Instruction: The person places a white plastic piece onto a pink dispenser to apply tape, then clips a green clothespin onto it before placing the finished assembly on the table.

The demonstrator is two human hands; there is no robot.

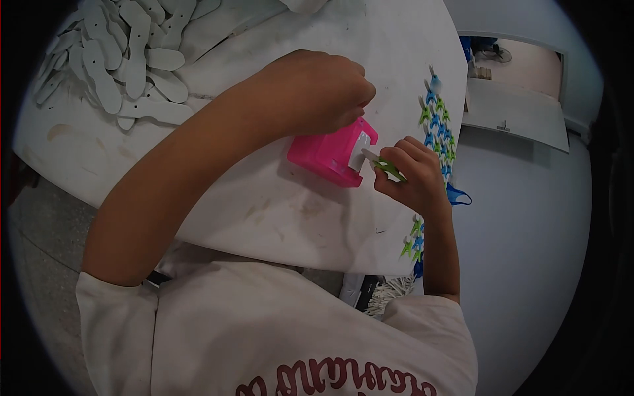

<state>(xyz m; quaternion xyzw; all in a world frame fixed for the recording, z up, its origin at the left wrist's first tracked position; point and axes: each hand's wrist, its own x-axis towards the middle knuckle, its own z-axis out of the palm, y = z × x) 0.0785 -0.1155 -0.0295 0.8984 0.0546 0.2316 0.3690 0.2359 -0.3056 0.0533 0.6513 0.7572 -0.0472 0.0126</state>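
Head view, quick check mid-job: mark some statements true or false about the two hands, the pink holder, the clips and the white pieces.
1. The right hand holds a green clip. True.
2. The left hand is in among the white pieces. False: it is at the pink holder.
3. The white pieces lie in a jumbled pile. True.
4. The clips along the right side of the table are all blue. False: they are blue and green.
5. The pink holder is on the floor. False: it is on the table.
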